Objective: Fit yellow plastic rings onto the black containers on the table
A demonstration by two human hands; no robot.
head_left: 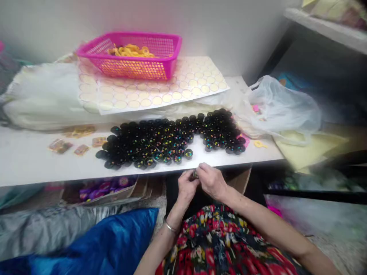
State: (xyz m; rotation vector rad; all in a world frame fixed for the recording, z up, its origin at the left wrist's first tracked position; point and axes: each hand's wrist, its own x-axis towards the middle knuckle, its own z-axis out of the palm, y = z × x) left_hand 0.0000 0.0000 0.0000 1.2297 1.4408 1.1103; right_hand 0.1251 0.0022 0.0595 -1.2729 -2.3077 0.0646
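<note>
Just past the table's front edge, my left hand [187, 186] and my right hand [212, 181] meet with fingers closed. Between their fingertips is a small round black cup [195, 174] with coloured specks, mostly covered by the fingers. On the white table [71, 164] in front of them stand many similar black cups [149, 147], packed closely together. Bright bits of several colours show inside many of these cups. A gap opens in the group near my hands.
A pink basket [169, 61] with yellow plastic pieces [132, 50] stands at the back on a sheet of printed circles [197, 91]. Small packets [59, 146] lie left; a clear plastic bag [286, 107] and a yellow piece [260, 144] lie right. Below is a box of purple items [104, 188].
</note>
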